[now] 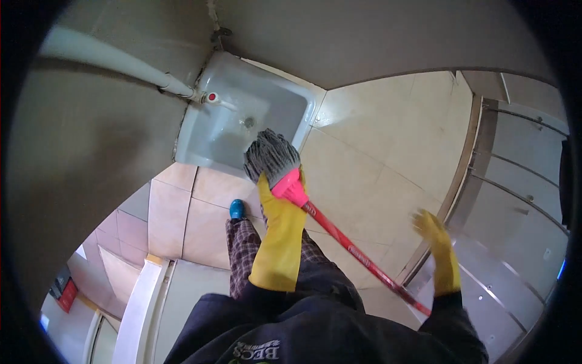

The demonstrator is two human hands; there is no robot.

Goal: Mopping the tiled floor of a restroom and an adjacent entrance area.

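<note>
A mop with a grey strand head point(273, 151), a pink socket point(291, 189) and a red handle point(357, 253) slants from the sink toward my right side. My left hand point(280, 221), in a long yellow rubber glove, is closed round the mop just below its strands; the fingers are partly hidden under it. The strands hang over the near edge of a white sink point(209, 148). My right hand point(431, 229), gloved the same way, is raised away from the handle with its fingers stretched out and slightly blurred. It holds nothing.
A white pipe point(121, 64) runs along the left wall to a tap with a red knob point(212, 97) over the sink. Beige tiles point(370, 176) cover the floor. Metal rails point(515, 162) cross a panel at the right. A blue shoe point(237, 209) shows below the sink.
</note>
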